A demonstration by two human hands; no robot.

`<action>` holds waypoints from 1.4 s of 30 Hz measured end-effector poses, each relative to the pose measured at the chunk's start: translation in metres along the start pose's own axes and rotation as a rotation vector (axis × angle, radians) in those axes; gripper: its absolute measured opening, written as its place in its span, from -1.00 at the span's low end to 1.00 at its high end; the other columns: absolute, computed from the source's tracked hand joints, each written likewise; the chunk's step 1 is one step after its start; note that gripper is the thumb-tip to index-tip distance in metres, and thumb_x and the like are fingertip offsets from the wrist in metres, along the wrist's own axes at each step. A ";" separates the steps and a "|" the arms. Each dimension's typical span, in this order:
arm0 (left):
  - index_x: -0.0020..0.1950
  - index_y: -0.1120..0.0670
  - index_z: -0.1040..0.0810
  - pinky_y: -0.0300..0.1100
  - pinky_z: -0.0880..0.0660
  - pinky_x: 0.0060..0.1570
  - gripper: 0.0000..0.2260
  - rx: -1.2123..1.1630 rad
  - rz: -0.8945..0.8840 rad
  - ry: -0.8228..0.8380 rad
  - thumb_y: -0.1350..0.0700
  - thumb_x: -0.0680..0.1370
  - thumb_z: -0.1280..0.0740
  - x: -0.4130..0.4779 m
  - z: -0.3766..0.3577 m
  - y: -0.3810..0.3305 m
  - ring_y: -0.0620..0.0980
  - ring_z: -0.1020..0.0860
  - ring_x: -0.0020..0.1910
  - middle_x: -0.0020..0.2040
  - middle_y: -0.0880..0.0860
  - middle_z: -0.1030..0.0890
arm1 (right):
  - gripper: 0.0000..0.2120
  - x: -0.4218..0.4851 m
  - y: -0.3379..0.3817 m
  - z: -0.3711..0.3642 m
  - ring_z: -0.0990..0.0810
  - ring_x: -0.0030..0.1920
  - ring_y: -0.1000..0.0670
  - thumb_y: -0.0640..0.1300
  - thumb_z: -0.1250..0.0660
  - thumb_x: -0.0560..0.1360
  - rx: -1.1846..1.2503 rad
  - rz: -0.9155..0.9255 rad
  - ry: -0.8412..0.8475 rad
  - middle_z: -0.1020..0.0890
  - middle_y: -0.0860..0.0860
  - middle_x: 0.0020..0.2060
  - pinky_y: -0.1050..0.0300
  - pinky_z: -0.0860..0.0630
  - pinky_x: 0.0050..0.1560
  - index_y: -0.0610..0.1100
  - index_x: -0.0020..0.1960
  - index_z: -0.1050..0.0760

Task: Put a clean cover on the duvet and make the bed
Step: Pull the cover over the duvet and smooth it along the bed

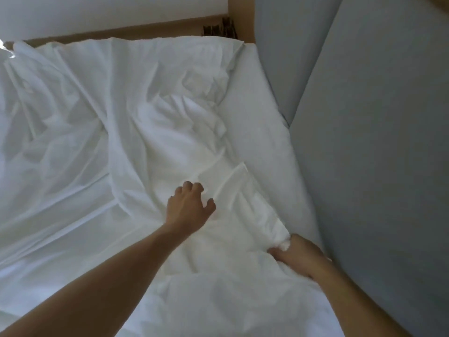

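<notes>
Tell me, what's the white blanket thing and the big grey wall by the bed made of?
Duvet cover: soft matte woven cloth, probably cotton; it creases and bunches where the right hand grips it. Grey panel: smooth and matte, maybe padded fabric; too blurred to be sure.

Rumpled duvet cover [136, 132] across left and centre of frame, on mattress [257, 122]. Padded headboard [364, 142] along right. Left hand [188, 206] at centre, right hand [300, 255] lower right at cover's edge.

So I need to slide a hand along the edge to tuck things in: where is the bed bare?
A smooth strip of mattress sheet lies bare between the crumpled duvet and the grey headboard. It is crowded near the right hand, shut on bunched duvet, and around the left hand.
</notes>
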State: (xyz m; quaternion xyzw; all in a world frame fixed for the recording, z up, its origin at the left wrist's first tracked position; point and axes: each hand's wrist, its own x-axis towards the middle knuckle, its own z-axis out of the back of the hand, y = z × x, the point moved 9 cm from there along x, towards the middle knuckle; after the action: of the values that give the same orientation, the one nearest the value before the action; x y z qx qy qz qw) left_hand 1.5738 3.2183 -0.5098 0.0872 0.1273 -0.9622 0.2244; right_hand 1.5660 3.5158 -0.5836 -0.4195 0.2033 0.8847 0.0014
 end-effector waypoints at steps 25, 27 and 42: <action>0.53 -0.02 -0.26 0.03 -0.23 0.42 -0.37 -0.083 -0.833 0.130 -0.22 0.50 -0.13 -0.111 -0.036 -0.139 0.05 -0.28 0.46 0.46 -0.02 -0.35 | -0.76 -0.140 -0.075 0.019 -0.72 -0.08 -0.08 -0.12 -0.53 0.41 0.564 0.033 -0.053 -0.74 -0.05 -0.11 -0.09 -0.62 0.10 -0.14 0.05 -0.63; 0.51 0.00 -0.32 0.04 -0.23 0.43 -0.39 -0.207 -0.877 0.041 -0.23 0.51 -0.09 -0.123 -0.015 -0.133 0.04 -0.31 0.45 0.45 0.00 -0.38 | -0.82 -0.159 -0.071 0.032 -0.73 -0.08 -0.07 -0.19 -0.52 0.42 0.568 0.073 -0.068 -0.75 -0.04 -0.13 -0.02 -0.63 0.07 -0.14 0.02 -0.67; 0.62 -0.11 0.07 0.18 0.04 0.50 -0.32 0.374 -0.564 0.408 -0.23 0.59 -0.16 -0.191 -0.116 0.001 0.07 0.09 0.61 0.64 0.02 0.05 | -0.32 -0.114 -0.084 -0.075 -0.14 0.56 -0.16 0.03 -0.28 0.57 -0.241 0.037 -0.504 -0.15 -0.11 0.58 -0.10 -0.24 0.46 -0.12 0.59 -0.10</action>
State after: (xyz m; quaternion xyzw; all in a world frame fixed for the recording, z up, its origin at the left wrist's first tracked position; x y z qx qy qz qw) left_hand 1.7555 3.3286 -0.5778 0.2776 0.0109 -0.9556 -0.0982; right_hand 1.7100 3.5847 -0.5718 -0.1797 0.0976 0.9788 -0.0143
